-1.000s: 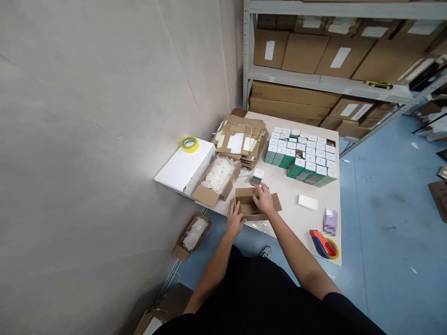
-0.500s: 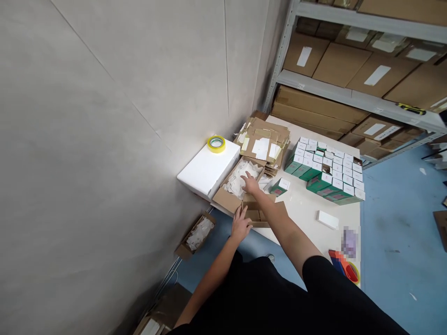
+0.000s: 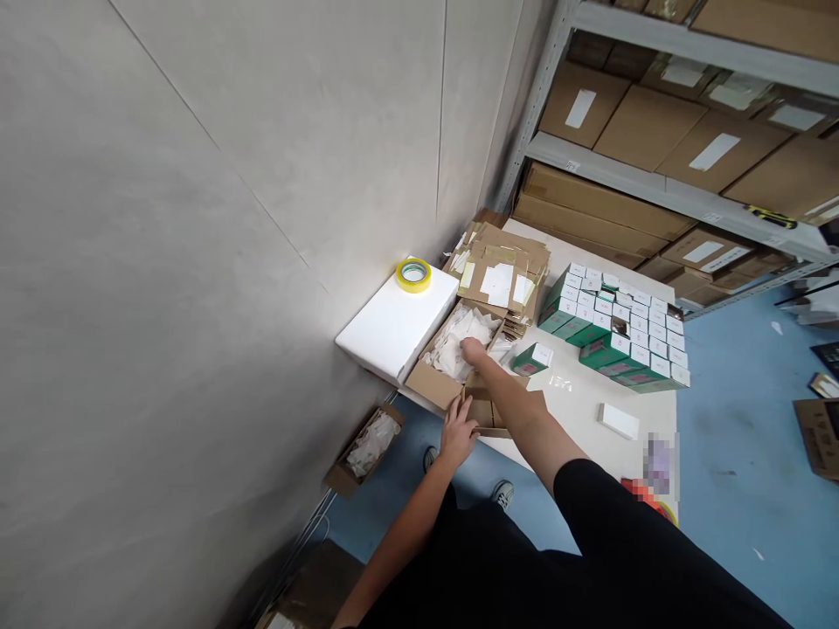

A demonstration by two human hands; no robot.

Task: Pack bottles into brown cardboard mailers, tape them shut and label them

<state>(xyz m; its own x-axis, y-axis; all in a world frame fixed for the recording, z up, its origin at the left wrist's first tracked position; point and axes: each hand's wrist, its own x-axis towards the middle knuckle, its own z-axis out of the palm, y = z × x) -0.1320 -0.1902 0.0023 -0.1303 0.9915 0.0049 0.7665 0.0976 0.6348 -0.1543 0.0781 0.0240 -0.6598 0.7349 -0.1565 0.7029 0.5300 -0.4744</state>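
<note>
An open cardboard box filled with crumpled white packing paper sits by the table's front edge. My right hand is closed on the paper, its fingertips partly hidden. Just nearer to me is a second open cardboard box, with brown cardboard visible inside. My left hand grips this nearer box at its left edge, fingers over the rim. A single green-and-white carton lies to the right of my right hand.
A yellow tape roll lies on a white box. Behind are flattened cardboard pieces. Rows of green-and-white cartons, a small white box and a red tool occupy the table. A paper-filled box stands below left.
My right hand's fingers, spread over the paper before, have closed on it. My left hand stays at the nearer box's edge. The view has shifted slightly.
</note>
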